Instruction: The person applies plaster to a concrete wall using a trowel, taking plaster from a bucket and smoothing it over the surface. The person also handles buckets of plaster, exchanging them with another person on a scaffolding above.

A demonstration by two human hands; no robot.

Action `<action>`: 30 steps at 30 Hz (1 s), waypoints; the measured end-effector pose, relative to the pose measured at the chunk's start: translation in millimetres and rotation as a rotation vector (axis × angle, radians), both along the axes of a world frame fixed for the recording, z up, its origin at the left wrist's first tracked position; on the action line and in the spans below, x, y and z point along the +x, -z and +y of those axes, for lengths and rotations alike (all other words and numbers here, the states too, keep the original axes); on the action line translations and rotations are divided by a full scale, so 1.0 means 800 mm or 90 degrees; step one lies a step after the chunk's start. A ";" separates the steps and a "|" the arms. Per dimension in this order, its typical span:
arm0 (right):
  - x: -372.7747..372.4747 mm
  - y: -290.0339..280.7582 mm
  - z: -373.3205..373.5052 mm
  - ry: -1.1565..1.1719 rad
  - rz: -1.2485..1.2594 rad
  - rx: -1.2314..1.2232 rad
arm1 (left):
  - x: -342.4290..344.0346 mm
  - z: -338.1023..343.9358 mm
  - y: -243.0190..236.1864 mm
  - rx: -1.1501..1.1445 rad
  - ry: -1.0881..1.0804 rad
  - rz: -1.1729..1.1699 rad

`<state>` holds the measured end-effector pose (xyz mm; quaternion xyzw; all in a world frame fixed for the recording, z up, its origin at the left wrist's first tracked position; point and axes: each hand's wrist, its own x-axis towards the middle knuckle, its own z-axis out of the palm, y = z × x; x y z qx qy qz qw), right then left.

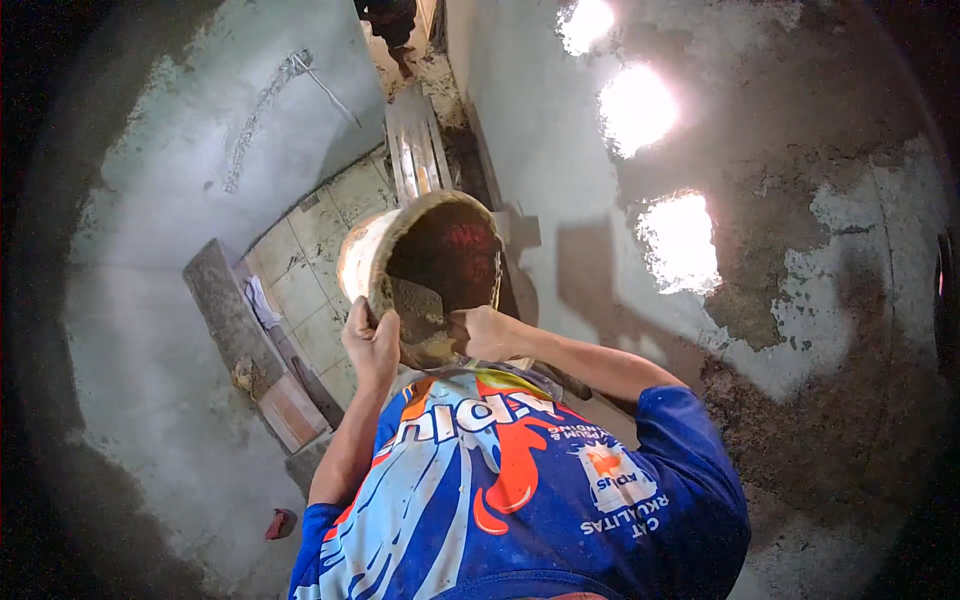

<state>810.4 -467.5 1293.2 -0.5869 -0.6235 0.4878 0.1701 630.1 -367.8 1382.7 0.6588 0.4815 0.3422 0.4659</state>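
Note:
A round bucket (360, 262), crusted along its rim, is tilted in front of my chest with its mouth facing me. My left hand (372, 345) is closed on the near left part of the rim. Inside the mouth, the flat grey blade of a trowel (418, 305) lies against the inner left wall. My right hand (487, 333) is closed at the near right edge of the mouth, around the trowel's handle, which the fingers mostly hide. Wet-looking grey residue sits low in the bucket near the blade; the deeper inside is dark.
Pale tiles (310, 235) cover the floor beyond the bucket. A long metal-looking plank (415, 145) lies ahead. On the left is a narrow ledge (235, 315) with a tile-like board (293, 412). Patchy plastered walls (540, 100) rise close by. Another person's leg (400, 55) shows at the far end.

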 end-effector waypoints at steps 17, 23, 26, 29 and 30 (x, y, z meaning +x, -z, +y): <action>0.219 -0.104 -0.035 0.582 0.210 -0.216 | -0.077 -0.009 0.082 -0.265 -0.309 -0.138; 0.257 -0.195 -0.096 0.868 0.033 0.062 | -0.116 -0.016 0.104 -0.252 -0.329 -0.031; 0.234 -0.205 -0.105 0.845 0.045 0.063 | -0.112 -0.016 0.116 -0.221 -0.322 -0.011; 0.222 -0.155 -0.101 0.799 -0.048 -0.093 | -0.108 -0.011 0.130 -0.244 -0.292 -0.004; 0.226 -0.133 -0.099 0.759 0.029 -0.106 | -0.102 -0.010 0.130 -0.249 -0.290 -0.019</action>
